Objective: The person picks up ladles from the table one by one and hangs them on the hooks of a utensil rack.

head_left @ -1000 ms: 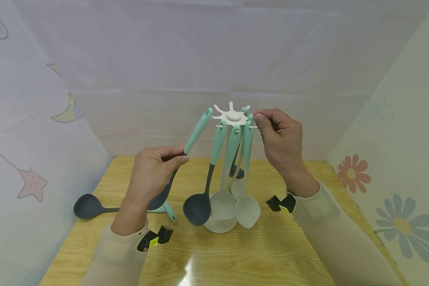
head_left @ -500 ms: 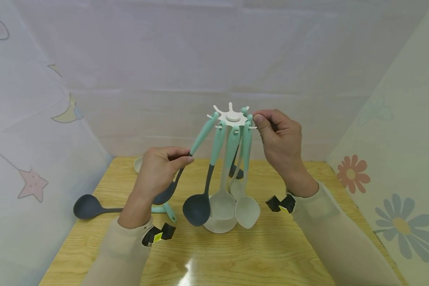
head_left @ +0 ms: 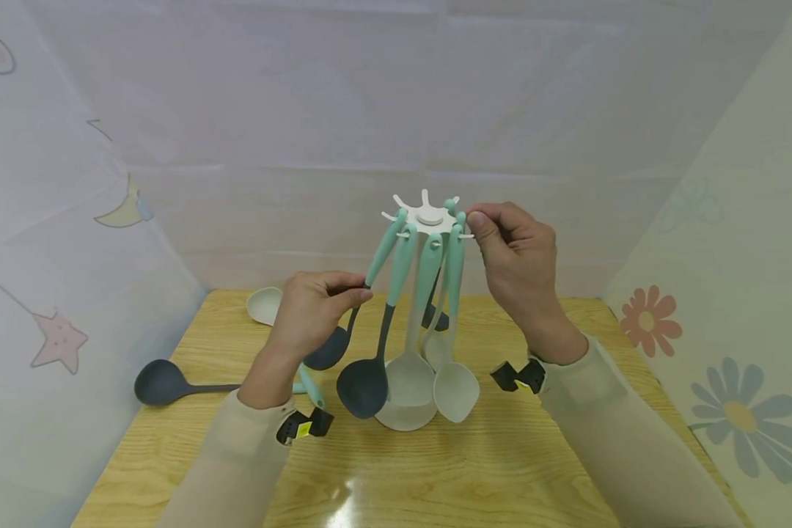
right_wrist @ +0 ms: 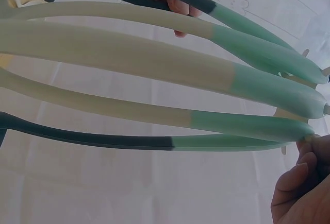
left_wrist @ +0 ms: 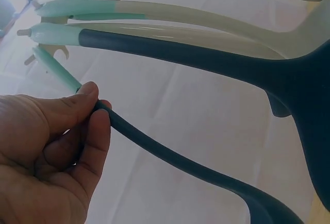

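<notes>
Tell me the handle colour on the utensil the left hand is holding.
The handle is mint green; it shows best in the head view.

In my left fingers (head_left: 356,295), one utensil (head_left: 328,350); rightward, one rack (head_left: 430,216), two dark utensils (head_left: 361,389), three pale ones (head_left: 457,394); leftward, two more utensils (head_left: 161,382).

Behind a yellowish wood-grained table (head_left: 475,469) with a white glare (head_left: 342,511) rises a creased pale-lilac wall (head_left: 343,88); the whitish left wall (head_left: 33,169) shows a pink star (head_left: 59,340), the greenish-white right wall (head_left: 752,249) a red flower (head_left: 646,321).
</notes>
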`<state>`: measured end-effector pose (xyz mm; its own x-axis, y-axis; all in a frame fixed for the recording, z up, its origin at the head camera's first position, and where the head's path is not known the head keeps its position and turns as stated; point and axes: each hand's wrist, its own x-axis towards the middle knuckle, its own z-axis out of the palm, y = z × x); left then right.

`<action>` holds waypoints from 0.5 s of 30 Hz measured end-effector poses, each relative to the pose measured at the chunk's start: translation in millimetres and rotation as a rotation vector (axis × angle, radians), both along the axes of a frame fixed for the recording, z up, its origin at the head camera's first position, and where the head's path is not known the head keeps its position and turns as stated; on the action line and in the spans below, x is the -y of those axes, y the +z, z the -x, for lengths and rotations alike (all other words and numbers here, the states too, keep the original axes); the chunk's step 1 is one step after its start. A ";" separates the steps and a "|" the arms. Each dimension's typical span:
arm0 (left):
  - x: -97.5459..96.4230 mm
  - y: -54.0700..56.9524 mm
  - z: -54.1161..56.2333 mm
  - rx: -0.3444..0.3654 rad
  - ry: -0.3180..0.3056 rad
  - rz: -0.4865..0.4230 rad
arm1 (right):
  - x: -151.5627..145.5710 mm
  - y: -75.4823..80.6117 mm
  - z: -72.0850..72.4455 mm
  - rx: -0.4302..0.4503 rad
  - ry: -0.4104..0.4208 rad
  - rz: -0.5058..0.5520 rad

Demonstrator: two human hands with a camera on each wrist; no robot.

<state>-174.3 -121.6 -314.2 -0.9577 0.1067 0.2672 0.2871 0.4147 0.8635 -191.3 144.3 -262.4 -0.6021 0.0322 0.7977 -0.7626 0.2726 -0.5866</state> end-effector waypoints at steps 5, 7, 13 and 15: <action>-5.1 -2.0 2.0 -0.012 -0.027 -0.013 | -1.3 0.0 1.3 -0.016 -0.002 -0.002; -6.8 -2.7 2.0 -0.005 -0.042 -0.024 | -1.7 0.2 1.0 -0.021 0.007 -0.006; -11.1 -5.9 3.1 -0.002 -0.047 -0.001 | -1.4 0.1 1.6 0.005 0.019 0.025; -12.5 -6.7 3.7 -0.008 -0.052 0.005 | -1.4 0.0 2.3 0.022 0.022 0.039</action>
<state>-178.0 -109.1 -321.0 -0.9486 0.1580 0.2741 0.3154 0.4032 0.8590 -193.6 145.7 -262.4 -0.6200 0.0494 0.7830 -0.7552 0.2329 -0.6127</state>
